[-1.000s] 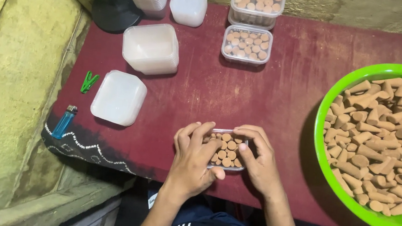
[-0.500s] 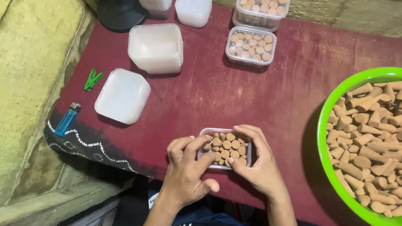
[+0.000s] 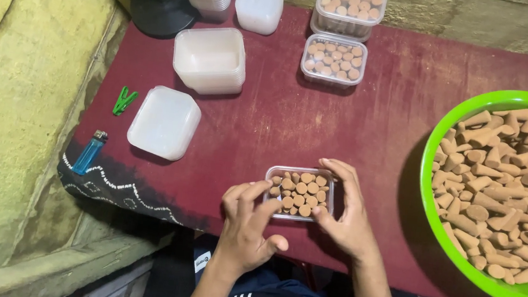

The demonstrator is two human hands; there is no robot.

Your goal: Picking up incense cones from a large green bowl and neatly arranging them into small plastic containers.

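A small clear plastic tub (image 3: 299, 193) packed with several upright brown cones stands on the dark red table (image 3: 383, 121) near its front edge. My right hand (image 3: 347, 211) cups the tub's right side, fingers curled over its far corner. My left hand (image 3: 249, 224) rests at the tub's left edge, fingertips touching its rim, thumb spread out below. A big green bowl (image 3: 459, 264) heaped with loose brown cones sits at the right.
Two filled tubs (image 3: 335, 58) stand at the back, one behind the other. A stack of empty clear tubs (image 3: 210, 59), white lids (image 3: 164, 122), a green clip (image 3: 125, 99) and a blue lighter (image 3: 90, 151) lie at the left. A black stand base (image 3: 161, 9) is at the far left corner.
My hands have shifted slightly around the tub; the left hand has slid off its top to the left rim, so more cones show. The tub stays in place.
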